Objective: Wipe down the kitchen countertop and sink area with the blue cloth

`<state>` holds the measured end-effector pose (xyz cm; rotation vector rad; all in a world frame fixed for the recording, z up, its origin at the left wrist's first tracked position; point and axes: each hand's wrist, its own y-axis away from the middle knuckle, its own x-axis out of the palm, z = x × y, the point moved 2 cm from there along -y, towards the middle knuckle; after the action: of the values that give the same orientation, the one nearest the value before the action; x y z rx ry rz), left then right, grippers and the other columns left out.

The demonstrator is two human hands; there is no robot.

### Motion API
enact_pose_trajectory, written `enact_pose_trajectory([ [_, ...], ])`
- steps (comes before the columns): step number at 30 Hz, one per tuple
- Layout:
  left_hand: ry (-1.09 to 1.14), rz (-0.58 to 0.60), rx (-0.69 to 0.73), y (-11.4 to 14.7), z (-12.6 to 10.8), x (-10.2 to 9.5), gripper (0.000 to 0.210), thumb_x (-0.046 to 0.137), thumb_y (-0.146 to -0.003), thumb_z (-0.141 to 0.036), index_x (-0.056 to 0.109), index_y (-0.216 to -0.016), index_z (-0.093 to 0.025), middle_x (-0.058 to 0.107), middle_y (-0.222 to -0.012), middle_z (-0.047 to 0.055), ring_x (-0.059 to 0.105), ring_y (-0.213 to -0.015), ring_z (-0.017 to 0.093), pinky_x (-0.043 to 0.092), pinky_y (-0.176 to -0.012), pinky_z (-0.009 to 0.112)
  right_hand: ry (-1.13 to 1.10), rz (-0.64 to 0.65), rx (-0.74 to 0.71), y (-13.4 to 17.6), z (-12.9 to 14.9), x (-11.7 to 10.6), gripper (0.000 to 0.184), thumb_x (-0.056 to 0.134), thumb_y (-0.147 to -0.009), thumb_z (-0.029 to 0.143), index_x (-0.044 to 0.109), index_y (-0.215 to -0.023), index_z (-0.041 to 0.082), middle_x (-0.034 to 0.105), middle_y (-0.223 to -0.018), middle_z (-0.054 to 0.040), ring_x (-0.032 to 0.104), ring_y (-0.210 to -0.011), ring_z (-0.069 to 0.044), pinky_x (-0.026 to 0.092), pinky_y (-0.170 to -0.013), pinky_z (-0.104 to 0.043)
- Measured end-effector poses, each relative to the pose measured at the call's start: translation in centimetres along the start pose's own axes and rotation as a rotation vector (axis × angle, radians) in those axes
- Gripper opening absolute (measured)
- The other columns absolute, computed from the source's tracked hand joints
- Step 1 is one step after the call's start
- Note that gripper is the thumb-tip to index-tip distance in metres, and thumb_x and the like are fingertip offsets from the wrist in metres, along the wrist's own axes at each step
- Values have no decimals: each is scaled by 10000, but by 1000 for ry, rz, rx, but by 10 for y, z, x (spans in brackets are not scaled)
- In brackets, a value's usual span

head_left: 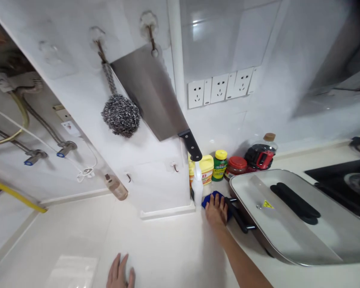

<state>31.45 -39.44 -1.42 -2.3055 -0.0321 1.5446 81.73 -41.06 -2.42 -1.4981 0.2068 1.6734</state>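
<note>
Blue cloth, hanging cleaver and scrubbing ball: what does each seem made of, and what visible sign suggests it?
The blue cloth looks like soft, matte fabric, rumpled under the right hand; fibre unclear. The cleaver seems smooth grey metal, probably steel, with a dull sheen; its black riveted handle may be plastic. The scrubbing ball's glinting, tangled strands suggest metal.

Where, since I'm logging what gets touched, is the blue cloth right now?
In the head view, the blue cloth lies right of centre on the counter, under the right hand, between the white bottle and the black handle of the lidded pan.
</note>
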Motion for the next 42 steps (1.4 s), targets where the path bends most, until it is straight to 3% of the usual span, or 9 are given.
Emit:
enact_pose_trajectory([
  [9,5,-26,57,0,-17,-11,516,423,-908,-472,595,-1313,-203,481,-1499,137,419,-1398,324,391,-1156,558,-48,78,-67,135,25,-57,578,374,-934,294,460,-1467,85,390,-1561,-204,302,-1473,-399,211,-1192,-631],
  [14,40,-23,86,0,-18,-10,573,374,-915,-486,568,-1344,-159,449,-1520,159,337,-1452,333,327,-1200,545,-40,135,-213,211,46,-89,592,407,-945,306,375,-1527,202,352,-1601,-94,258,-1504,-343,222,-1212,-593],
  [20,30,35,98,-2,-22,-7,679,278,-927,-535,538,-1378,-99,409,-1532,226,298,-1470,363,297,-1203,572,62,218,-332,269,7,-136,642,403,-971,350,202,-1578,299,234,-1650,-18,243,-1514,-296,212,-1231,-525],
  [24,83,25,99,-3,-23,-4,659,332,-910,-507,509,-1412,-117,374,-1566,218,267,-1483,384,299,-1186,617,196,199,-204,274,-47,-154,602,370,-978,331,254,-1567,285,293,-1635,-25,259,-1507,-285,226,-1218,-516],
  [29,152,-5,122,-2,-17,7,664,356,-899,-523,527,-1402,-124,332,-1600,204,241,-1502,384,280,-1197,625,308,158,17,251,-126,-155,564,305,-971,340,410,-1508,201,398,-1584,-80,292,-1488,-286,259,-1195,-518],
  [32,216,36,150,0,-1,11,684,309,-899,-558,610,-1299,-92,400,-1555,227,299,-1486,364,302,-1206,588,315,140,173,229,-176,-147,598,271,-946,366,474,-1466,151,439,-1550,-128,340,-1455,-330,279,-1167,-567],
  [35,266,135,132,3,29,3,637,336,-884,-559,639,-1263,-147,486,-1511,167,340,-1475,319,332,-1211,541,283,94,297,210,-210,-131,646,267,-916,409,491,-1450,122,477,-1508,-174,383,-1409,-384,306,-1115,-619],
  [38,219,127,28,4,70,-19,625,343,-880,-547,625,-1286,-166,477,-1525,141,277,-1508,309,308,-1223,553,280,-23,343,205,-213,-114,664,245,-914,407,477,-1455,98,467,-1495,-229,339,-1417,-419,264,-1094,-678],
  [42,100,11,-11,-14,115,-47,668,292,-878,-542,624,-1276,-120,489,-1508,171,226,-1527,315,267,-1239,552,283,-93,312,215,-168,-101,682,225,-926,416,456,-1461,60,431,-1506,-261,256,-1442,-452,228,-1088,-709],
])
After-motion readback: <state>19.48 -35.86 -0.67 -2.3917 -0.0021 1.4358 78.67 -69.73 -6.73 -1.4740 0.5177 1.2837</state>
